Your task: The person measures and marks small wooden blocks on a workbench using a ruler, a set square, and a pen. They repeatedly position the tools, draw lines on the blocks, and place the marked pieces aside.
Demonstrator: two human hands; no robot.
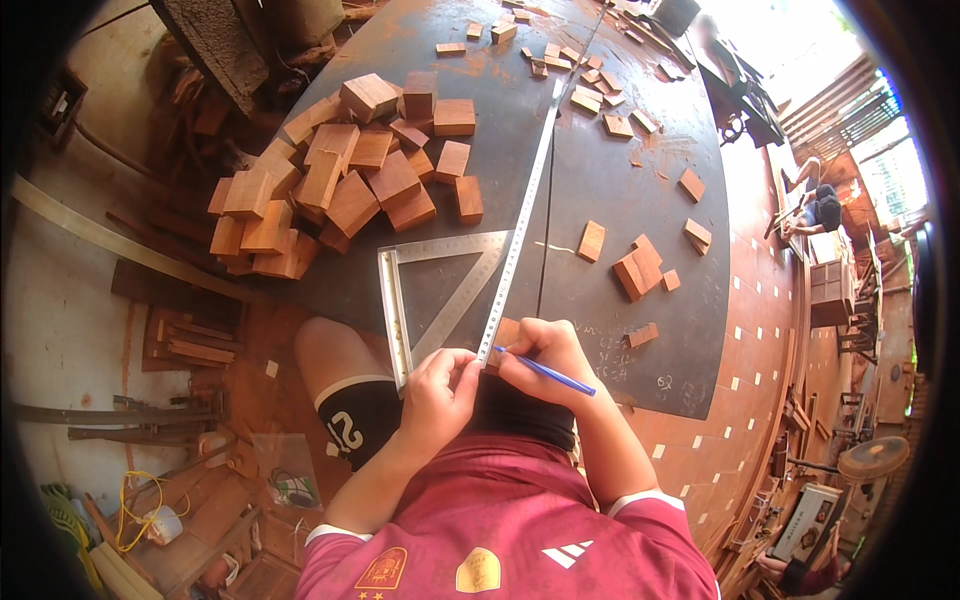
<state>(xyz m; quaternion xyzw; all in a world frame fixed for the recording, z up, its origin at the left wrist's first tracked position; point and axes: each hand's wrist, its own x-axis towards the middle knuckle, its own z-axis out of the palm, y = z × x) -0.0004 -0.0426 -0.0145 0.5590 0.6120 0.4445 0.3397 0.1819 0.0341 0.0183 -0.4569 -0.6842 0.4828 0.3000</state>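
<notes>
The step in hand looks like measuring and marking: a long metal ruler [512, 255] lies lengthwise over the dark table [495, 130], and its near end meets the table's edge in front of the person. The left hand [440, 388] is at that end, thumb and forefinger pinched together on it, with no gap to be seen. The right hand [540, 350], just to the right of the ruler's end, has its fingers curled closely around a blue pen [560, 378], whose tip points toward the ruler. A wooden block [509, 328] shows partly between the ruler and the right hand; whether the ruler touches it cannot be told.

The next move probably calls for a steady left pinch and a small, exact pen stroke beside the ruler's scale.

A metal set square [390, 300] lies left of the ruler, and beyond it is a heap of blocks [350, 205]. Smaller pieces [592, 241] are scattered to the ruler's right.

As for containers, well apart to the ruler's left, what seems an open crate [155, 330] holds wooden strips [205, 350]. Nearer the person is a clear plastic bag [275, 450], its contents too unclear to name.
</notes>
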